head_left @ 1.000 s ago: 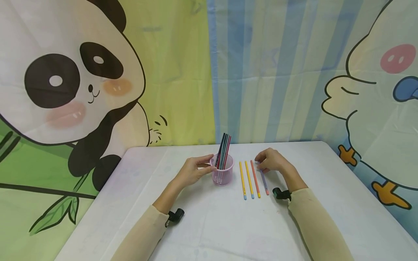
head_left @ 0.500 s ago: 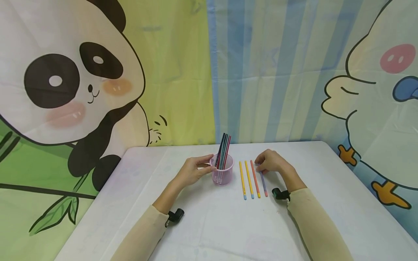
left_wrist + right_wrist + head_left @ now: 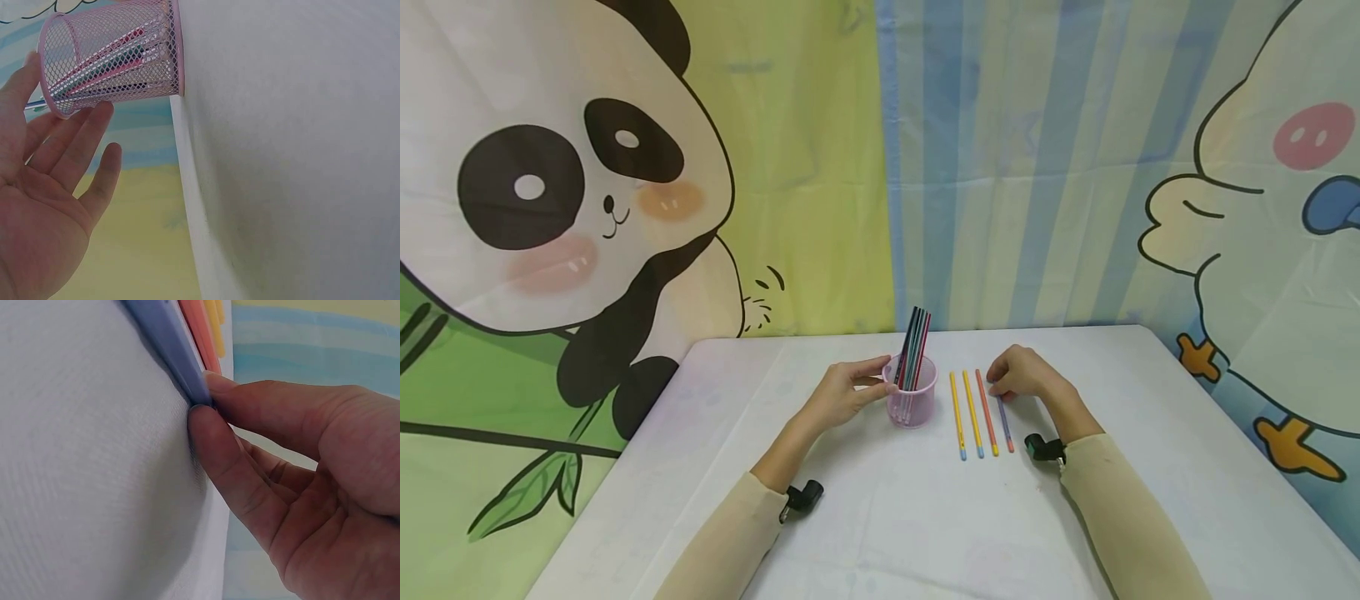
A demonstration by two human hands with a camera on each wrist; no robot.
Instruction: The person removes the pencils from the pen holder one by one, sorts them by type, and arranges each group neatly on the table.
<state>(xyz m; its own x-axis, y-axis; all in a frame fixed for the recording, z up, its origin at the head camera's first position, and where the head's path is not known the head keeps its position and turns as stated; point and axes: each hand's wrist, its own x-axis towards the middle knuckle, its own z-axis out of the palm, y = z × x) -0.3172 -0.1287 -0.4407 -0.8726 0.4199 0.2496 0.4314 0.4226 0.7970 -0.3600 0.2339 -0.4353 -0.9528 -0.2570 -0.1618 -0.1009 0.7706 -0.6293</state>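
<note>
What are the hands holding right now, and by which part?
The right hand pinches the purple pencil at its far end; the left hand holds the cup near its top.

The table [image 3: 880,525] fills the lower middle of the frame. A cup [image 3: 927,407] stands on it, close to the back edge. A bunch of sticks [image 3: 913,346] is in the cup, poking out over the top and leaning right. The left hand [image 3: 841,393] holds the cup from the left. To the right of the cup, four sticks lie in a row, near each other but apart: the first stick [image 3: 958,417], second stick [image 3: 973,417], third stick [image 3: 987,414] and fourth stick [image 3: 1004,421]. The right hand [image 3: 1026,373] pinches the far end of the last one. Behind the table is a cloth wall [image 3: 808,158], with a panda [image 3: 561,104] at the left of the frame.
</note>
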